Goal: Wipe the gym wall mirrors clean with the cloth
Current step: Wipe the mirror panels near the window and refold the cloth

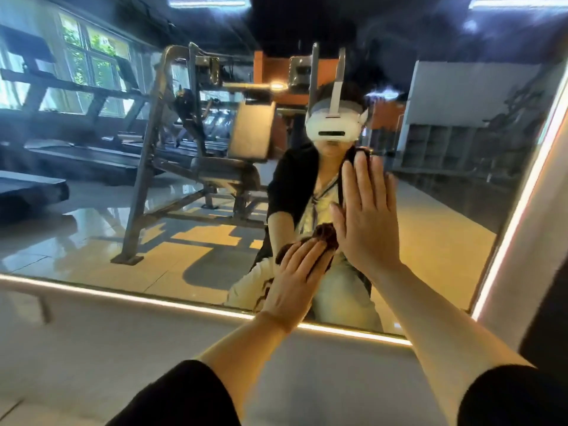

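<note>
Brown cloth [319, 241]: pinned low on mirror [153, 210] under my left hand [295, 281], fingers [310, 256] flat for even pressure. Right hand [365, 216]: fingers straight, palm bracing on glass, grasping nothing.

mirror [123, 235] on wall, ahead | lit strip [123, 295] along its lower edge and up its right side | left hand [295, 281] flat on cloth [322, 238] against glass, low centre | right hand [365, 216] flat on glass, just right of and above left | both forearms reach up from below
</note>
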{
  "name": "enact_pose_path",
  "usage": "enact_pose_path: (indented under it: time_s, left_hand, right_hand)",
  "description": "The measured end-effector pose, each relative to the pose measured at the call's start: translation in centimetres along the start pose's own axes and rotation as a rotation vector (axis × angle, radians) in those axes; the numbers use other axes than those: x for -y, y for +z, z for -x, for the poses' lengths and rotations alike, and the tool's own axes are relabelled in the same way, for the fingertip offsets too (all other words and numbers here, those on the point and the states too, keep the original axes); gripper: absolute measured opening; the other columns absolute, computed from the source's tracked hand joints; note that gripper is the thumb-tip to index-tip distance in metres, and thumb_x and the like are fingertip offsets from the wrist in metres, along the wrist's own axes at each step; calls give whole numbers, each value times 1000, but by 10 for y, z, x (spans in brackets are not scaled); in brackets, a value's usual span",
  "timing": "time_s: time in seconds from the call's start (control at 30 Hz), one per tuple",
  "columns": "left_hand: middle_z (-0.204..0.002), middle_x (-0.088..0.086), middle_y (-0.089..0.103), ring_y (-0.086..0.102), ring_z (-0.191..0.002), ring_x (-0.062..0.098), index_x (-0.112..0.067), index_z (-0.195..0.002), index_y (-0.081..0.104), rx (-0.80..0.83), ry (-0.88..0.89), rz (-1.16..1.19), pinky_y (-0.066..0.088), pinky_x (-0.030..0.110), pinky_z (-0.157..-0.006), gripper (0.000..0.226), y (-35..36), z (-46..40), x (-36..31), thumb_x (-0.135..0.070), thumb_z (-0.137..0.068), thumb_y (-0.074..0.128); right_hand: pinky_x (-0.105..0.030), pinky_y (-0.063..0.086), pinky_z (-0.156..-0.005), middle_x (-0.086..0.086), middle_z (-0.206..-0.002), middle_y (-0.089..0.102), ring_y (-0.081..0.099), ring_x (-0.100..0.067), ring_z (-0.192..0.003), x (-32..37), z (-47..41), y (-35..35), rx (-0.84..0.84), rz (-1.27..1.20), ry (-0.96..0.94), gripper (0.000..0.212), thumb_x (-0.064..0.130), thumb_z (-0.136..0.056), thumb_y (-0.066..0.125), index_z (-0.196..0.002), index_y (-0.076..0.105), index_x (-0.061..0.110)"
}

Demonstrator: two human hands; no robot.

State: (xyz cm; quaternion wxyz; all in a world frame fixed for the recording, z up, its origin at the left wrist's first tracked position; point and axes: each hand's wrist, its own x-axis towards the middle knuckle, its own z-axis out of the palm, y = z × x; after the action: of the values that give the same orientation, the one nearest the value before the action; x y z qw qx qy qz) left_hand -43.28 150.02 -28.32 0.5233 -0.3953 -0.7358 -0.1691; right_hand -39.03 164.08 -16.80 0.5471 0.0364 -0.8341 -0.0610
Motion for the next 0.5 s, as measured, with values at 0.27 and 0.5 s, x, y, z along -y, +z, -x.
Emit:
enact_pose_path:
  time_s: [0.27, 0.5]
  left_hand:
    - [-120, -3, 60, 59, -109, 5, -18, -126, 49, -16, -1017, 1032, 54, 29, -91, 27, -70, -2, -59, -7, -101, 50]
    - [-131, 8, 63, 60, -123, 22, -22, -139, 54, 160, -1266, 1441, 49, 38, -105, 49, -85, 5, -76, -52, -101, 45]
  right_hand:
    - [-10, 50, -89, 10, -117, 60, 61, 4, -103, 66, 112, -34, 271, -866, 540, 34, 19, -103, 52, -137, 50, 17]
    - [-13, 40, -98, 3, -136, 55, 52, -10, -123, 84, 119, -47, 381, -1058, 833, 45, 11, -102, 53, -146, 45, 16]
